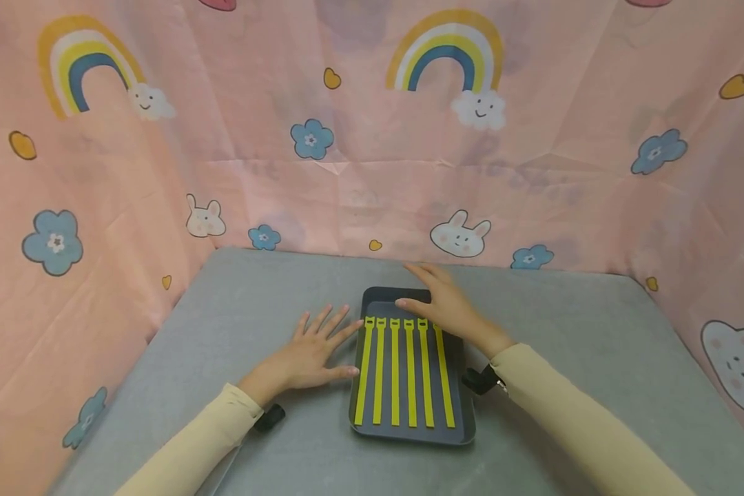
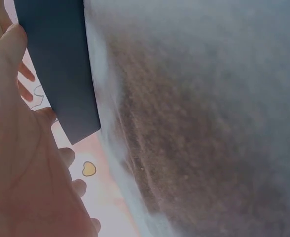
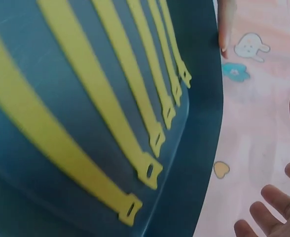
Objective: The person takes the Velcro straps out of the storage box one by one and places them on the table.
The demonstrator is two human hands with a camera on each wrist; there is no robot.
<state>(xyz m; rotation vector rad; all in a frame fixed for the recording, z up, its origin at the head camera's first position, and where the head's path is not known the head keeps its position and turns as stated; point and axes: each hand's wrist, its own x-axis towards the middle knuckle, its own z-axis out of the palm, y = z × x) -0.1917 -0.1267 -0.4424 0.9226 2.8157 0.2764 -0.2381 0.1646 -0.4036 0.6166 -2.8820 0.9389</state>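
Observation:
Several yellow cable straps [image 1: 395,375] lie side by side, lengthwise, in a dark rectangular tray [image 1: 403,435]. Their slotted heads [image 3: 150,170] line up toward the tray's far end. My left hand [image 1: 306,355] is spread at the tray's left side, with thumb and index fingertips right at the rim. Over the far right part of the tray, my right hand [image 1: 449,306] has its fingers extended and overlaps the head of the rightmost strap in the head view. Neither hand grips anything. In the left wrist view, the left hand [image 2: 21,148] is beside the tray's outer wall [image 2: 61,64].
Grey cloth covers the table [image 1: 273,455]. A pink printed curtain [image 1: 359,186] hangs behind it and along both sides. A black wrist camera [image 1: 480,380] sits under the right wrist, and another black device [image 1: 269,418] is under the left.

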